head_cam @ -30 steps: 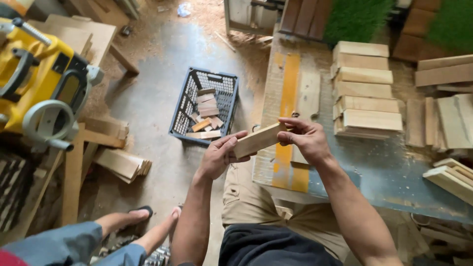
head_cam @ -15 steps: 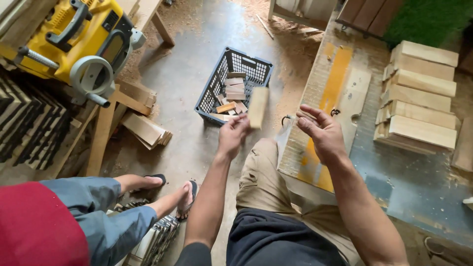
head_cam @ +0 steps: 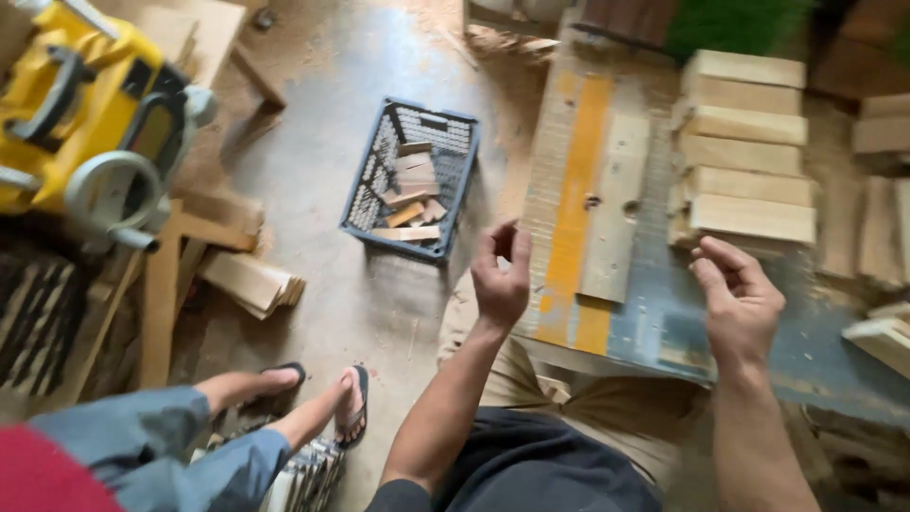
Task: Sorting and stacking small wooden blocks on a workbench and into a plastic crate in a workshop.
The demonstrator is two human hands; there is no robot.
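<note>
My left hand (head_cam: pixel 500 275) hangs in the air with fingers curled and apart, holding nothing, just left of the worn workbench (head_cam: pixel 664 322). A dark plastic crate (head_cam: pixel 372 180) with several small wood offcuts sits on the floor to its left. My right hand (head_cam: pixel 737 301) is raised over the bench, fingers loosely spread and empty, just below a row of stacked pale wood blocks (head_cam: pixel 749 161). A flat wood strip (head_cam: pixel 614 209) lies on the bench between my hands.
A yellow power saw (head_cam: pixel 85 114) stands at the upper left on a wooden frame. Another person's legs in grey trousers and sandals (head_cam: pixel 275 398) are at the lower left. Wood pieces (head_cam: pixel 251 282) lie on the dusty floor. More boards (head_cam: pixel 877 237) lie at the right.
My left hand held a wood block, swung it toward the crate and let it go; both hands are now empty. My right hand moved right toward the stacked blocks.
</note>
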